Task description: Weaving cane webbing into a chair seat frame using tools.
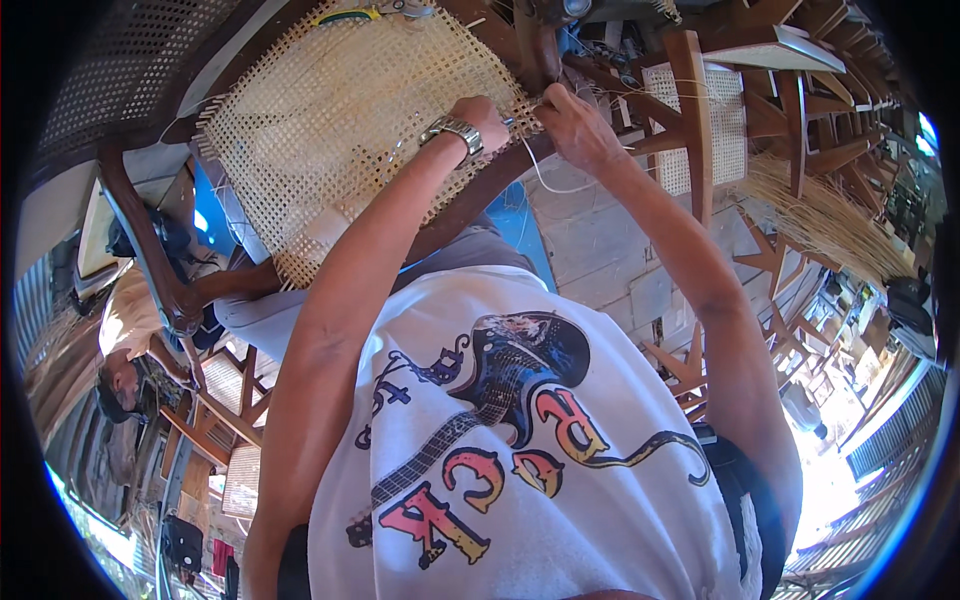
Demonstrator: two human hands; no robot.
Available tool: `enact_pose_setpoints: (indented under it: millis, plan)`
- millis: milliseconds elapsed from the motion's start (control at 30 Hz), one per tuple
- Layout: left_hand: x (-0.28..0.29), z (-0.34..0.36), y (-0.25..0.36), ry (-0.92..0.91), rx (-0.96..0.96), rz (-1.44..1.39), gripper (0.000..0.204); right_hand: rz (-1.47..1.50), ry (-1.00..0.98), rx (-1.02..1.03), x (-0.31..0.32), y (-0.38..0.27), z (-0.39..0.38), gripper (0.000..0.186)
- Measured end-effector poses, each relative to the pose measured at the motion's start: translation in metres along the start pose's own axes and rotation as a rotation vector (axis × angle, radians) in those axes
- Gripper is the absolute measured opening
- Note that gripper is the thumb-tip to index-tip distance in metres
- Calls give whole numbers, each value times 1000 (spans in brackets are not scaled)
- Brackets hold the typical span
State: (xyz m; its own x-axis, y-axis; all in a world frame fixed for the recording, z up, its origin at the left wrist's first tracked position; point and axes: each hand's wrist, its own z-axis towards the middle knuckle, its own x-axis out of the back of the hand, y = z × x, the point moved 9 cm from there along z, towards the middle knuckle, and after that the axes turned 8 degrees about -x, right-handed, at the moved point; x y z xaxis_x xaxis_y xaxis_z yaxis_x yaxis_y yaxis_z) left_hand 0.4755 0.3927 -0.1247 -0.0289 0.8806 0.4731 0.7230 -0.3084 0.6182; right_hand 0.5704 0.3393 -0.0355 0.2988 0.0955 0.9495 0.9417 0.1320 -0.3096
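A sheet of woven cane webbing [330, 110] lies over the dark wooden seat frame [465, 215] of a chair in front of me, its cut ends sticking out along the edges. My left hand [482, 124], wearing a metal watch [455, 135], is closed low over the webbing's right edge; a small dark tip shows at its fingers, too small to name. Beside it, at the frame's right corner, my right hand [580, 130] pinches with thumb and forefinger, seemingly on a pale cane strand [545, 183] that loops below. The fingertips hide the exact grip.
A yellow-green handled tool [345, 16] lies on the webbing's far edge. Wooden chair frames [690, 120] and a bundle of loose cane strands [820, 210] stand at the right. Another person [130, 320] sits at the far left, near more chair parts.
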Motion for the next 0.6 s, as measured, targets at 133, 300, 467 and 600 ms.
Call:
enact_pose_setpoints:
  millis: [133, 300, 467, 600]
  plan:
    - [11, -12, 12, 135, -12, 87, 17, 14, 66, 26, 4, -3, -1, 14]
    - [14, -26, 29, 341, -38, 199, 18, 45, 115, -85, 0, 3, -2, 17]
    - [0, -8, -4, 87, 192, -202, 35, 73, 143, -43, 0, 2, -4, 21]
    - [16, 1, 5, 210, 104, 111, 45, 4, 49, -108, 7, 0, -2, 20]
